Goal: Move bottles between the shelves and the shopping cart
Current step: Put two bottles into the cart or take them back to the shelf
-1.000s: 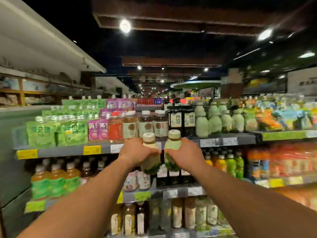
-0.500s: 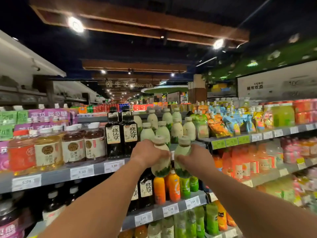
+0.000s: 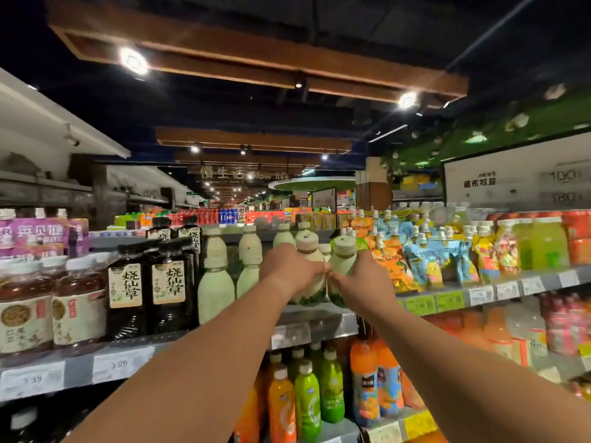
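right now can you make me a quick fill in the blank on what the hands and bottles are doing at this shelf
1. Each hand holds one pale green ____.
2. The left hand and right hand hold their bottles ____ each other.
3. The dark bottles with black caps stand to the ____ of the held pair.
4. The orange and green bottles sit on the shelf ____ the hands.

Missing words: bottle; beside; left; below

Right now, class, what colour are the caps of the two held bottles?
Cream caps, seen in the head view.
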`<state>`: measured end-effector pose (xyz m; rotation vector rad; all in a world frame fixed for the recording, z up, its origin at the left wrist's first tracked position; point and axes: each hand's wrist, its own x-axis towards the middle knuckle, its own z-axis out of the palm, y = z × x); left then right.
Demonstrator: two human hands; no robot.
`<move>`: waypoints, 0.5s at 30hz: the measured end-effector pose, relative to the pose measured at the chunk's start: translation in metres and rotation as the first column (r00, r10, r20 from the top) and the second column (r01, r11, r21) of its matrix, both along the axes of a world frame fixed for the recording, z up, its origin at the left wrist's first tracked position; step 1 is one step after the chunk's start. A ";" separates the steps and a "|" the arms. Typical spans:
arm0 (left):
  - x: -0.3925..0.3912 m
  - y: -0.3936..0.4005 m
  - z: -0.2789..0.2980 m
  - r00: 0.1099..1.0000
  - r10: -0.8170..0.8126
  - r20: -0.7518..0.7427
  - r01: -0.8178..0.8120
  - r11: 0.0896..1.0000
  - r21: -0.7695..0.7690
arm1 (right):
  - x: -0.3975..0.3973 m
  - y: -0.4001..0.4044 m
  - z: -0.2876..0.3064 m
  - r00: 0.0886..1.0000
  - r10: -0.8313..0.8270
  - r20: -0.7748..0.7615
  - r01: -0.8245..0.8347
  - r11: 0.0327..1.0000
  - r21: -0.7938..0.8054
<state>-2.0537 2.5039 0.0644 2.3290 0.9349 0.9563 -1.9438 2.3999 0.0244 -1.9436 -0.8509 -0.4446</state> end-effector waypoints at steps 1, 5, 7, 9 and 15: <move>0.010 0.003 0.000 1.000 0.025 0.001 -0.025 1.000 -0.009 | 0.011 0.006 0.000 1.000 0.016 0.015 -0.016 1.000 -0.002; 0.041 0.014 -0.011 0.994 0.106 -0.027 -0.107 0.993 -0.042 | 0.048 0.029 -0.010 0.995 0.095 0.025 -0.094 0.994 -0.051; 0.051 0.017 -0.019 0.988 0.150 -0.043 -0.153 0.987 -0.057 | 0.062 0.037 -0.021 0.991 0.129 0.017 -0.127 0.989 -0.079; 0.060 0.019 -0.025 0.982 0.176 -0.072 -0.182 0.980 -0.081 | 0.074 0.045 -0.029 0.990 0.140 0.030 -0.136 0.986 -0.092; 0.069 0.019 -0.025 0.968 0.222 -0.114 -0.236 0.965 -0.119 | 0.091 0.061 -0.020 0.988 0.145 0.047 -0.131 0.965 -0.225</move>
